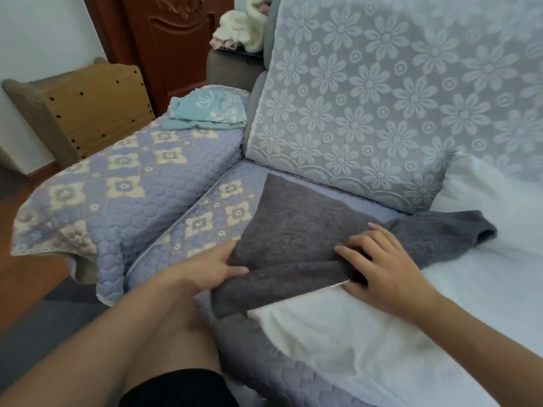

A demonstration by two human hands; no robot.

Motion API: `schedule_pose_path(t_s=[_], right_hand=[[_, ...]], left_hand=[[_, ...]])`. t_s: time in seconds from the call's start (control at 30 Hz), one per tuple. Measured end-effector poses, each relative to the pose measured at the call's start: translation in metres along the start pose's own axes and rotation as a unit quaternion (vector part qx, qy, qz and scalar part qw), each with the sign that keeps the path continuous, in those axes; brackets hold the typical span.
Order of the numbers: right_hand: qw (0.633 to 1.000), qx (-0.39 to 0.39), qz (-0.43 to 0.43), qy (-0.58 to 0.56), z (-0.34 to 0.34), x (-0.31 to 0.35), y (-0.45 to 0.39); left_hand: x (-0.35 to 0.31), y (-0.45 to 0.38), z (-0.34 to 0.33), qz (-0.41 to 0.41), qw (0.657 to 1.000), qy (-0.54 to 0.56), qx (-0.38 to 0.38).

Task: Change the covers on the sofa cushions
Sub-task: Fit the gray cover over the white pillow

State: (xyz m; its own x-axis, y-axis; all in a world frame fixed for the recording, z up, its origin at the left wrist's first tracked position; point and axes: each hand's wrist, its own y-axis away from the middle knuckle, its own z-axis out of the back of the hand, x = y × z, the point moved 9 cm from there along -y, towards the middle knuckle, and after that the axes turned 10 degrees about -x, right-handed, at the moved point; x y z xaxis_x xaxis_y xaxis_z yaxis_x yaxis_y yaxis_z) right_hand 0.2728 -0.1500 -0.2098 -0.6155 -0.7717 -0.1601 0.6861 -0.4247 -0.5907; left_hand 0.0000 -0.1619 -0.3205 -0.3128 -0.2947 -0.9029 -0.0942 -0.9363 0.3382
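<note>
A dark grey cushion cover [296,224] lies on the sofa seat, its near edge rolled back. My left hand [211,267] holds the cover's left edge, thumb on top and fingers tucked beneath. My right hand [379,268] rests on the rolled fold, fingers spread and slightly bent, with fingertips tucked into the fold. A white cushion [367,342] lies under and to the right of the grey cover. Beneath both is the lilac quilted seat cover [211,218].
The sofa armrest [123,201] with the same lilac quilting is at left, a folded teal cloth [205,111] on its far end. A white lace floral cover [382,98] drapes the backrest. A wooden stand [88,107] and a brown door [170,45] are behind.
</note>
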Motion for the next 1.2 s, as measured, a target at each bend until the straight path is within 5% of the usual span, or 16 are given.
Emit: schedule_pose_path(t_s=[0.1, 0.2, 0.3, 0.33, 0.4, 0.5, 0.73, 0.83, 0.97, 1.03, 1.13, 1.17, 1.2], right_hand=[[0.997, 0.039, -0.069, 0.02, 0.007, -0.03, 0.019], [0.963, 0.048, -0.257, 0.061, 0.004, -0.092, 0.052], [0.908, 0.076, -0.409, 0.049, -0.008, -0.119, 0.105], [0.891, 0.073, -0.445, 0.042, -0.007, -0.12, 0.123], [0.875, 0.026, -0.482, 0.025, -0.005, -0.114, 0.149], [0.863, -0.075, -0.499, 0.011, 0.007, -0.1, 0.169], [0.876, -0.162, -0.453, -0.005, 0.018, -0.062, 0.183], [0.885, -0.189, -0.425, 0.0, 0.028, -0.05, 0.182], [0.897, -0.191, -0.398, 0.012, 0.045, -0.045, 0.19], [0.831, -0.195, -0.519, 0.052, 0.058, -0.073, 0.221], [0.564, -0.155, -0.792, -0.175, 0.043, -0.103, 0.285], [0.494, -0.124, -0.817, -0.269, 0.027, -0.102, 0.289], [0.477, -0.091, -0.812, -0.323, 0.017, -0.101, 0.284]], left_hand=[[0.024, 0.009, 0.054, 0.035, 0.962, -0.269, 0.018], [0.013, -0.009, 0.088, 0.056, 0.825, -0.549, -0.124], [-0.072, -0.024, 0.038, -0.142, 0.832, -0.444, -0.3], [-0.098, -0.026, 0.007, -0.213, 0.835, -0.408, -0.302], [-0.124, -0.029, -0.074, -0.276, 0.831, -0.446, -0.186], [-0.094, -0.031, -0.163, -0.241, 0.79, -0.564, -0.006], [-0.146, -0.054, -0.141, -0.221, 0.821, -0.52, -0.08], [-0.192, -0.083, -0.142, -0.268, 0.762, -0.575, -0.126], [-0.153, -0.102, -0.157, -0.162, 0.738, -0.654, -0.047], [-0.134, -0.094, -0.165, -0.196, 0.715, -0.667, -0.069], [-0.133, -0.073, -0.158, -0.275, 0.727, -0.611, -0.151], [-0.134, -0.07, -0.15, -0.277, 0.741, -0.591, -0.16], [-0.135, -0.069, -0.139, -0.264, 0.755, -0.577, -0.165]])
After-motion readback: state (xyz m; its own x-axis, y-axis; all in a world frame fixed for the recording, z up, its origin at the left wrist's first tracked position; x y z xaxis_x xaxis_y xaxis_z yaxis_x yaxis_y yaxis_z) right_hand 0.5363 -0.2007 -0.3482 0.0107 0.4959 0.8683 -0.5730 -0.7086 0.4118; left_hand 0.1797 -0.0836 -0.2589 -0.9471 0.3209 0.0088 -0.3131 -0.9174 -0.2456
